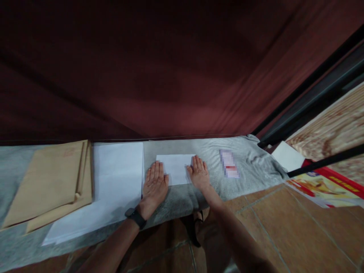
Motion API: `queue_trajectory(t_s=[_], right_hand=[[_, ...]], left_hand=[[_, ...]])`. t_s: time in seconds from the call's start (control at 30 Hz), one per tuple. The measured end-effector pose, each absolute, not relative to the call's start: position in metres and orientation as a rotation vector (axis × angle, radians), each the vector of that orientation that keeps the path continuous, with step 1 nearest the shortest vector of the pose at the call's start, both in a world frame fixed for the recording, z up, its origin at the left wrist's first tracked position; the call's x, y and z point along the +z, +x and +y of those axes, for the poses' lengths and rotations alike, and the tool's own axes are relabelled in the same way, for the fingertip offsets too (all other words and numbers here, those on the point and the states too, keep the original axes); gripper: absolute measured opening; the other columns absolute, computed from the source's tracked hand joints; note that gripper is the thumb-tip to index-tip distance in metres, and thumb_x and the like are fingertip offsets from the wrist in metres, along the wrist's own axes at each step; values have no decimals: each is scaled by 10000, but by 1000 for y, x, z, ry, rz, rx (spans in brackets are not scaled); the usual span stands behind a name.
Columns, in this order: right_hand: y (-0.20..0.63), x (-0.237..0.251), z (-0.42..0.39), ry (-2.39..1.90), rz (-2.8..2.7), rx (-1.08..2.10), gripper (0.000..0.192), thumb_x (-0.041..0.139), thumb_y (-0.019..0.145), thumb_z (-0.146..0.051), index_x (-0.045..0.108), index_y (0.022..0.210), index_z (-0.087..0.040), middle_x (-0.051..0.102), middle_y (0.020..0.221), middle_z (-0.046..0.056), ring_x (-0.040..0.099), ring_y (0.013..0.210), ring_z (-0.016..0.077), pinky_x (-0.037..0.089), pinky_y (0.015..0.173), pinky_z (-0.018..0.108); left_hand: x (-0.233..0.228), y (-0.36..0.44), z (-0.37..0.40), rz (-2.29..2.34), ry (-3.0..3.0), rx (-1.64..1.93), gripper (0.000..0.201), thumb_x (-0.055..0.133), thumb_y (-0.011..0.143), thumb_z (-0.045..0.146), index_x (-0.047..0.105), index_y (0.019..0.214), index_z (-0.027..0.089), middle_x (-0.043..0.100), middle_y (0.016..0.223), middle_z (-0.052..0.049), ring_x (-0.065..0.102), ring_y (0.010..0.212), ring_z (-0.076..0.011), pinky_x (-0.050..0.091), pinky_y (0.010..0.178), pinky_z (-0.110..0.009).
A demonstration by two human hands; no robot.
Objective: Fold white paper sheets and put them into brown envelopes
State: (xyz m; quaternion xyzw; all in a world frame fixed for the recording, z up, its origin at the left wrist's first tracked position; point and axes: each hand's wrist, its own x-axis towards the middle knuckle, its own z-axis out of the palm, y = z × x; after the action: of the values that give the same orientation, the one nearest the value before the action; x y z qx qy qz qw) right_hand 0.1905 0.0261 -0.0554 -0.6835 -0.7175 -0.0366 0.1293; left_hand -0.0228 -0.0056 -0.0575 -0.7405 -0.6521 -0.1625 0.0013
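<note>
A small white sheet of paper [178, 169], which looks folded, lies flat on the grey cloth [182, 201]. My left hand [155, 182] rests flat on its left end, fingers stretched forward. On the right end lies my right hand [199, 174], also flat, with the thumb pointing inward. Neither hand grips anything. Just left of my left hand are large white sheets [119, 174], partly under brown paper envelopes [54, 174]. A small blurred packet with a red band [229, 163] sits to the right of my right hand.
Behind the cloth-covered surface hangs a dark red curtain [176, 94]. Black poles [309, 83] slant across the right side. A red and yellow printed box [327, 185] and a white item [288, 156] lie at the far right. Below is a tiled floor [295, 223].
</note>
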Motion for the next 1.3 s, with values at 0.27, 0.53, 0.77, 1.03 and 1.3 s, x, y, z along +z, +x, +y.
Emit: queue_trajectory(t_s=[0.27, 0.53, 0.77, 1.03, 1.3], right_hand=[[157, -40, 23, -1844, -2135, -102, 559, 340, 1073, -336, 351, 1561, -63, 333, 1622, 172, 304, 1509, 276, 262, 1216, 465], [125, -47, 8, -1639, -2336, 13, 521, 394, 1070, -410, 405, 1549, -207, 382, 1615, 84, 368, 1475, 266, 258, 1219, 479], [124, -46, 10, -1670, -2330, 1, 537, 388, 1072, -395, 385, 1559, -168, 347, 1627, 112, 355, 1481, 293, 256, 1211, 518], [124, -46, 10, -1711, -2345, 51, 532, 345, 1082, -406, 370, 1569, -194, 322, 1640, 81, 314, 1502, 292, 218, 1223, 525], [139, -47, 13, -1765, -2310, 22, 552, 372, 1075, -421, 356, 1575, -189, 317, 1642, 88, 318, 1499, 297, 231, 1221, 515]], left_hand=[[-57, -26, -8, -2061, -2282, -460, 622, 292, 991, 293, 307, 1557, 37, 318, 1635, -179, 220, 1548, -284, 193, 1256, -493], [-34, -31, -14, -2076, -2223, -247, 596, 338, 971, 248, 414, 1474, -62, 408, 1551, -287, 354, 1488, -344, 260, 1225, -496], [-10, -34, -13, -1998, -2262, -52, 556, 315, 900, 42, 509, 1411, -58, 506, 1472, -294, 415, 1452, -353, 168, 1253, -549], [-8, -45, -11, -2056, -2289, -35, 608, 259, 882, -9, 472, 1452, -25, 456, 1530, -246, 322, 1502, -339, 99, 1266, -573], [-18, -57, -10, -2078, -2307, -195, 601, 255, 870, -9, 500, 1416, -57, 471, 1500, -301, 327, 1502, -333, 98, 1267, -572]])
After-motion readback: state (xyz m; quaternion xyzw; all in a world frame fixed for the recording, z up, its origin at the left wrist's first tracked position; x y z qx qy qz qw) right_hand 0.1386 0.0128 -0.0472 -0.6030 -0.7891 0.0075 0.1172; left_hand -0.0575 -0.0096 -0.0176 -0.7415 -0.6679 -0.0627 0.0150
